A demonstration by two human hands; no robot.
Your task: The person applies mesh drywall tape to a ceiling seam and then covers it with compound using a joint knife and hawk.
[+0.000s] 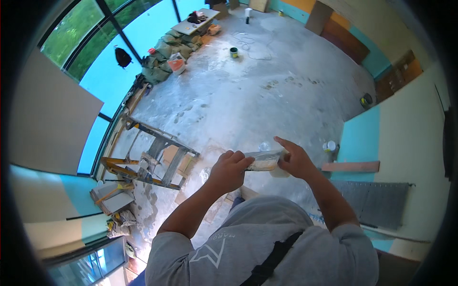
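In front of my chest, my left hand (229, 170) is closed around the left end of a flat, wide greyish strip (262, 160). The strip is pale and shiny, with a beige band along its lower side; its exact kind is unclear. At its right end my right hand (296, 161) has the index finger stretched out up and left. The thumb and other fingers bend against a whitish rounded thing (279, 171), partly hidden behind the strip. Below and left of my left hand, a clear plastic-looking object (205, 175) lies on the floor.
A stained stepladder (157, 155) stands at left. Sacks (167, 50) and a bench (195, 22) line the windows. A dark bucket (234, 52) stands on the dusty concrete floor (248, 100). White tubs (329, 146) and a grey panel (369, 202) are at right.
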